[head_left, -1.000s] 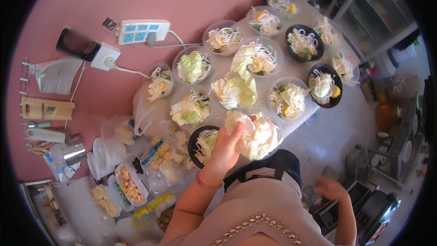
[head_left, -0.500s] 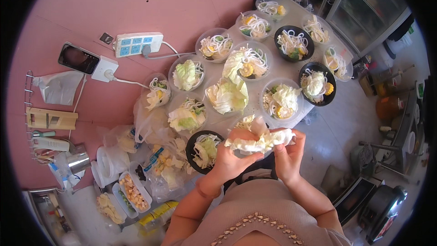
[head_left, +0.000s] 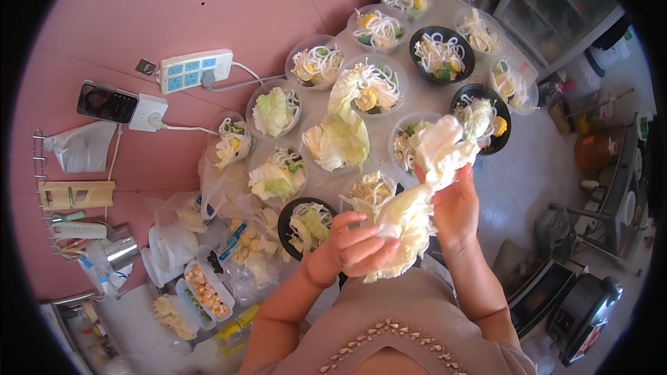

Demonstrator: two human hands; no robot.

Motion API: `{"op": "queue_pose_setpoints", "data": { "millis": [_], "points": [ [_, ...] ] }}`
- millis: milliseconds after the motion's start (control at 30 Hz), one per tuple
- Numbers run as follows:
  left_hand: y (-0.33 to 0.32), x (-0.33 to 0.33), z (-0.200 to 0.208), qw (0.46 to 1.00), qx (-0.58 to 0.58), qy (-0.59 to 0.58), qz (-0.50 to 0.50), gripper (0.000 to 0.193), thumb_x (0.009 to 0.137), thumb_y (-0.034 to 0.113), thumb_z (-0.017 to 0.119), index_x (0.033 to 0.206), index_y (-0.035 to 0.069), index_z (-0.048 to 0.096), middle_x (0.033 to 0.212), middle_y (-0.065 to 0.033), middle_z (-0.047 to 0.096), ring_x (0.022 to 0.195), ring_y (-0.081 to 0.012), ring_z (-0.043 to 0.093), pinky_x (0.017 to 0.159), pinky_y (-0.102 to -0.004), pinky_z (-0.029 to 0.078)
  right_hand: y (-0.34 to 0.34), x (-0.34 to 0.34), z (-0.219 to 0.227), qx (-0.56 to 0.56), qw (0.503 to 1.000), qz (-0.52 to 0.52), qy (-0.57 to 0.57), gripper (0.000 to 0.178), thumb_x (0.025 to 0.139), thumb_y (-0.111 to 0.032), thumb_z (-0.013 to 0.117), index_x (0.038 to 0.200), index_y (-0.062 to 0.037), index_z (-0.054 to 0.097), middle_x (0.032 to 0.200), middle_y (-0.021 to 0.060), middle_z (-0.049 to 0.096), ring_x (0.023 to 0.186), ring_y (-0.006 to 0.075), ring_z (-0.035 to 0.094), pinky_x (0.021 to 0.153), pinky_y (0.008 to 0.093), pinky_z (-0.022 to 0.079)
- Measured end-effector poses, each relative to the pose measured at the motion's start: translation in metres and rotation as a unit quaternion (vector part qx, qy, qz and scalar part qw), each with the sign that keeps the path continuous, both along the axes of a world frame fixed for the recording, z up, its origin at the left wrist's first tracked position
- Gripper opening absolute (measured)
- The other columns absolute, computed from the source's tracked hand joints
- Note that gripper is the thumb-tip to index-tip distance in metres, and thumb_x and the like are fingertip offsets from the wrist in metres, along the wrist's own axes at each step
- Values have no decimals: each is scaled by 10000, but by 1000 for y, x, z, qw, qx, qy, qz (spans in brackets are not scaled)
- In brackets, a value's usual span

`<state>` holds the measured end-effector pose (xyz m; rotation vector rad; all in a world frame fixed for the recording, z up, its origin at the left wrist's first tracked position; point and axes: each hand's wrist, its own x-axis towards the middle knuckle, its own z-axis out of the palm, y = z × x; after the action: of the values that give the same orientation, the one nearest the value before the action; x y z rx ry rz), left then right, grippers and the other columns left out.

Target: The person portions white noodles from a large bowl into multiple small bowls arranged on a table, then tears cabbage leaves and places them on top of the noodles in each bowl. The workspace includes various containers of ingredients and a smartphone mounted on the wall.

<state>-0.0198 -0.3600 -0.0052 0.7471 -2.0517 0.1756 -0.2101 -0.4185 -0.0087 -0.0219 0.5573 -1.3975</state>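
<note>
Pale napa cabbage leaf (head_left: 406,226) is held in front of my body by both hands. My left hand (head_left: 358,246) has its fingers closed on the lower, frilly part. My right hand (head_left: 455,208) grips the thick white part (head_left: 445,153), which points up and away. Whether the two parts are still joined I cannot tell. Under the leaf stands a clear bowl (head_left: 372,187) of noodles and enoki, partly hidden. Just left of it is a black bowl (head_left: 306,229) with cabbage and noodles. Another clear bowl (head_left: 403,121) behind is partly covered by the leaf.
Several clear and black bowls with noodles, corn and greens crowd the table (head_left: 326,101). At left are plastic bags (head_left: 243,236) and a tub of diced food (head_left: 208,292). A power strip (head_left: 194,71) and a phone (head_left: 106,103) are on the pink wall.
The cabbage was bunched between both hands; now it is spread out, one part raised by my right hand and the other lowered in my left. The view has shifted slightly.
</note>
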Motion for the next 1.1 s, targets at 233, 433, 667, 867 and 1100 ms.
{"op": "queue_pose_setpoints", "data": {
  "millis": [233,433,667,867,1100],
  "points": [
    [-20,5,-10,943,255,210,-39,276,775,12,739,1015,14,603,1189,-196,612,1097,-381,613,912,-475,519,-18,-47,-25,20,993,-103,-58,450,1028,-281,447,1430,-97,358,1465,80,431,1346,287,423,1133,479,356],
    [-88,11,-24,704,480,523,2,385,887,-16,638,1253,-42,521,1189,-110,625,1065,-179,621,926,-320,518,-11,-59,-32,43,990,-92,93,409,1031,-298,435,1414,-175,362,1431,41,457,1282,258,491,1009,441,443],
    [-203,38,-14,712,491,502,2,386,904,19,634,1277,22,534,1189,-64,637,1018,-137,627,804,-284,526,-8,-48,-32,45,981,-68,174,385,1035,-246,421,1404,-187,325,1406,47,467,1255,259,515,931,473,497],
    [-267,129,-22,702,505,496,77,400,926,143,656,1272,21,495,1188,-79,623,1038,-149,600,843,-323,492,-8,-48,-34,36,983,-40,173,381,1033,-234,405,1405,-206,330,1419,49,461,1261,259,518,982,469,474],
    [-176,49,-19,751,540,371,73,789,892,219,709,1491,13,239,1471,-175,350,1340,-275,382,1079,-418,375,-24,-15,-29,-29,971,-32,236,378,1019,-94,443,1354,-154,278,1302,88,473,1144,185,533,946,360,486]
  ]
}}
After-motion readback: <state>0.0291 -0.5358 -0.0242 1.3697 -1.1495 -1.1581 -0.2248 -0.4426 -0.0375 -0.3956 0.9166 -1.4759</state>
